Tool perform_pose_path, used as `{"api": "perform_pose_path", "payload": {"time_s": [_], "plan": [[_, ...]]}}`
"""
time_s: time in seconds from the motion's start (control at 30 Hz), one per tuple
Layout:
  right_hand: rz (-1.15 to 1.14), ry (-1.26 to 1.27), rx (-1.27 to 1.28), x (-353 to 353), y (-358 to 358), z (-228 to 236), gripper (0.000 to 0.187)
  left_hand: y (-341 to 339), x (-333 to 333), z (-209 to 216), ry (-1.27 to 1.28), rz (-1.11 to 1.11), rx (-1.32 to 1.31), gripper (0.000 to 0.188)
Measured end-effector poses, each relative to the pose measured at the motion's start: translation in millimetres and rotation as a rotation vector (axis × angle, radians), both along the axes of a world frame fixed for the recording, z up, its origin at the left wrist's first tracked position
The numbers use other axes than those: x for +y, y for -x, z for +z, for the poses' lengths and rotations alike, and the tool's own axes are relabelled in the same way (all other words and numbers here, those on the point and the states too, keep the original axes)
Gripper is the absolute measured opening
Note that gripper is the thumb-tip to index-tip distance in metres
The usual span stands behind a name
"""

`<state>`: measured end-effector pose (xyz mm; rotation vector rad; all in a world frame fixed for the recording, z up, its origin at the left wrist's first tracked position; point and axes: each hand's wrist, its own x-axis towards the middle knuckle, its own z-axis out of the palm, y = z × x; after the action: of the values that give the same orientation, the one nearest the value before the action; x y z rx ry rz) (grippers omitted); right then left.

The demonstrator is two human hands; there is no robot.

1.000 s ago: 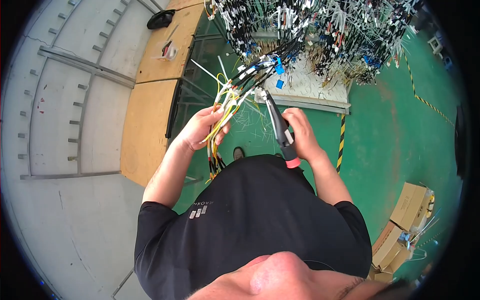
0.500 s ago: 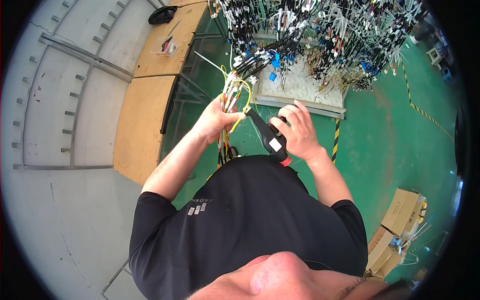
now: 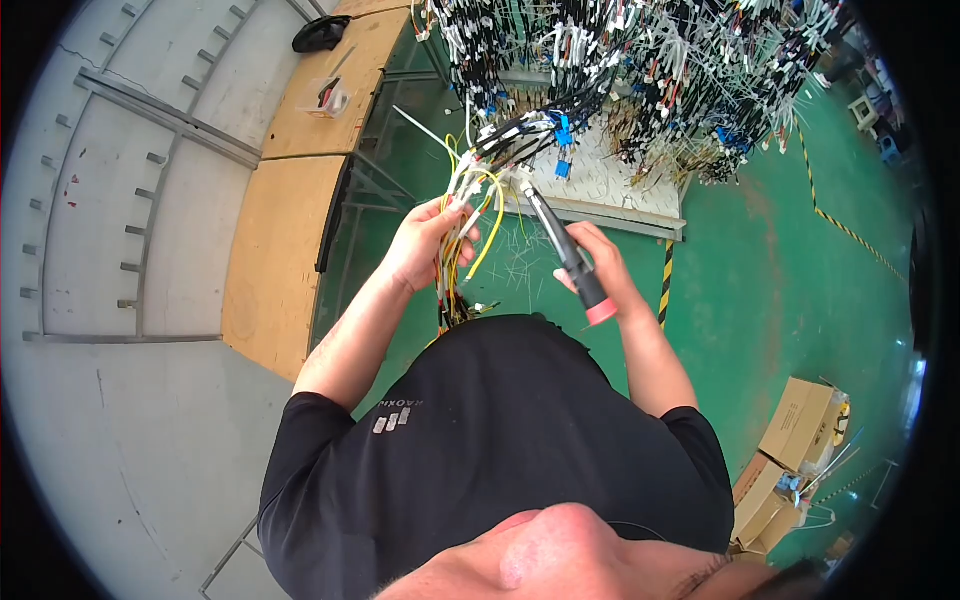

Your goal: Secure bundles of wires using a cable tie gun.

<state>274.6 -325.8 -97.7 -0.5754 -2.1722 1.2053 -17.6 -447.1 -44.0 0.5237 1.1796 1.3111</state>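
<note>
My left hand [image 3: 422,245] is closed round a wire harness [image 3: 448,270] of yellow, white and red wires with white connectors. One yellow wire [image 3: 496,228] loops out to the right of the bundle. Its black-sleeved part [image 3: 540,125] runs up toward the hanging harnesses and carries blue connectors [image 3: 563,135]. In my right hand [image 3: 607,268] is a black cable tie gun [image 3: 566,245] with a red end knob. The gun's narrow nose points up and left, close to the white connectors at the top of the bundle. The fingers on the gun's far side are partly hidden.
Dense harnesses [image 3: 680,80] hang above a metal platform [image 3: 640,190] ahead. Wooden tables [image 3: 275,240] stand at left, bearing a clear plastic box [image 3: 325,98] and a black bag [image 3: 320,34]. Thin white offcuts lie on the green floor [image 3: 740,280]. Cardboard boxes [image 3: 800,425] sit at lower right.
The cable tie gun has swung upward, its nose now higher and nearer the connectors. My left hand has moved slightly down, and its fingers now show round the harness.
</note>
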Motion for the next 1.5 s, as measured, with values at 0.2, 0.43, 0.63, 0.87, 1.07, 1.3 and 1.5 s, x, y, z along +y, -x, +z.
{"api": "perform_pose_path", "payload": {"time_s": [0.2,0.43,0.63,0.87,1.07,1.3,1.5], "plan": [[0.213,0.738,0.249,-2,-5,-23,0.055,4,-1,17,0.135,0.008,-0.053,0.019],[0.005,-0.178,-0.019,1,11,-12,0.042,-5,4,19,0.059,0.032,0.111,0.028],[0.019,-0.625,0.007,8,30,37,0.041,-21,20,15,0.036,0.051,0.334,0.051],[-0.043,-0.593,0.036,9,24,41,0.040,-10,14,1,0.006,0.057,0.175,0.031],[0.033,0.034,0.061,12,15,4,0.045,6,5,8,0.062,0.047,-0.020,0.021],[0.157,0.323,0.228,13,33,10,0.055,25,-4,15,0.122,-0.087,-0.145,0.031],[0.197,0.301,0.119,20,36,4,0.047,19,-6,3,0.108,-0.104,0.051,0.020]]}}
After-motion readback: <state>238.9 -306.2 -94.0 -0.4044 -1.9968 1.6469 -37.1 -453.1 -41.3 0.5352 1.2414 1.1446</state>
